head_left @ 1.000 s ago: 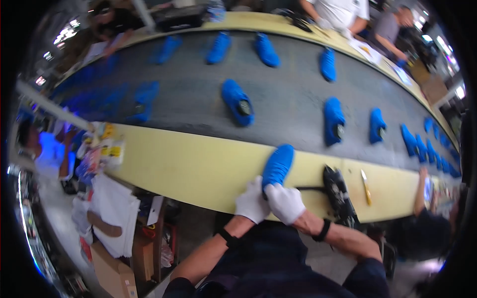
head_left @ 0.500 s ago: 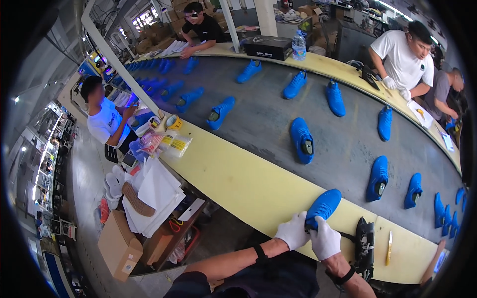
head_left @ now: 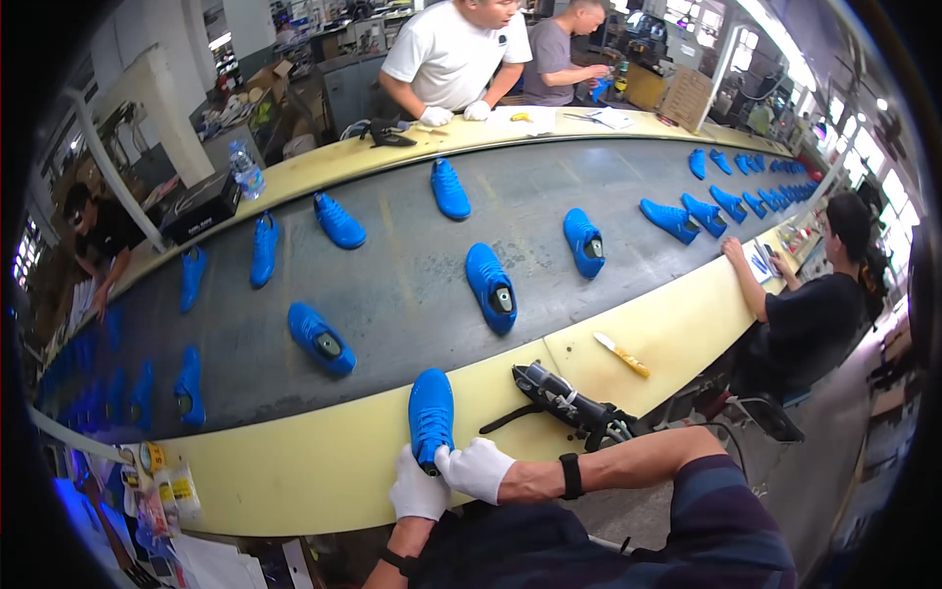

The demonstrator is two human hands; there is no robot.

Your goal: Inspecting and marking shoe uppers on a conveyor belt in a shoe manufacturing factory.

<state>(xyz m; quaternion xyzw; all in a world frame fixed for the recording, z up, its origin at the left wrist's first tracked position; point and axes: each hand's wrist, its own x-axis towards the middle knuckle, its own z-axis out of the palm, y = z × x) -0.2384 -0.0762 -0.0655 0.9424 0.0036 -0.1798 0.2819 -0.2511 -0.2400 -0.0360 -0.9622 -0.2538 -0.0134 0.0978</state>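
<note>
- Blue shoe (head_left: 431,413) lies on the yellow bench (head_left: 294,461) edge, sole down, heel toward you, toe toward the grey conveyor belt (head_left: 392,285).
- Your left hand (head_left: 418,489), white glove, grip closed on the heel from the left.
- Your right hand (head_left: 478,467), white glove, grip pinching the heel from the right; black wristband behind it.
- Black hand tool (head_left: 569,401) sits just right of the shoe, yellow-handled knife (head_left: 621,354) further right.
- More blue shoes spread along the belt; nearest one (head_left: 321,338) up-left.
</note>
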